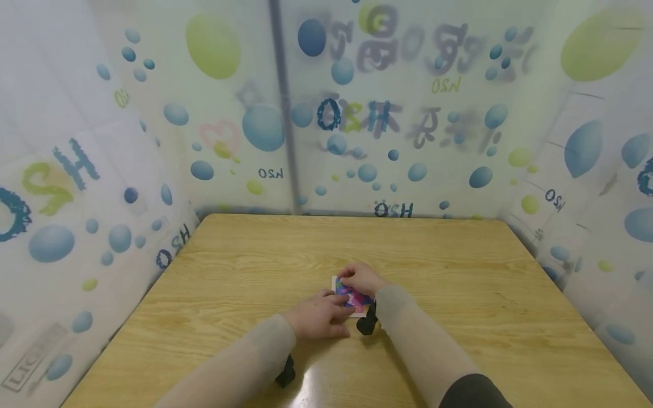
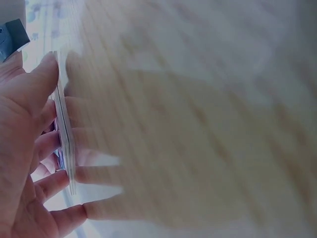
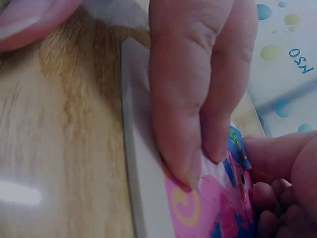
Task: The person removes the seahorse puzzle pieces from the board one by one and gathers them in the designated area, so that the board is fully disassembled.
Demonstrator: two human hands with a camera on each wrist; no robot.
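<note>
A small jigsaw puzzle (image 1: 355, 299) in a white tray lies flat on the wooden table, with pink, blue and purple artwork. My left hand (image 1: 320, 315) rests over its near left part, fingers extended onto the picture. In the left wrist view the thumb of the left hand (image 2: 22, 114) lies by the edge of the white tray (image 2: 66, 134). My right hand (image 1: 362, 279) is at the far side of the puzzle with fingers curled. In the right wrist view its thumb and fingers pinch a blue puzzle piece (image 3: 237, 145), partly hidden by the fingers.
The wooden table (image 1: 433, 255) extends around the puzzle on all sides. White wall sheets (image 1: 336, 164) with blue and green drop prints stand behind it and to both sides. Black wrist mounts (image 1: 366, 324) sit at both wrists.
</note>
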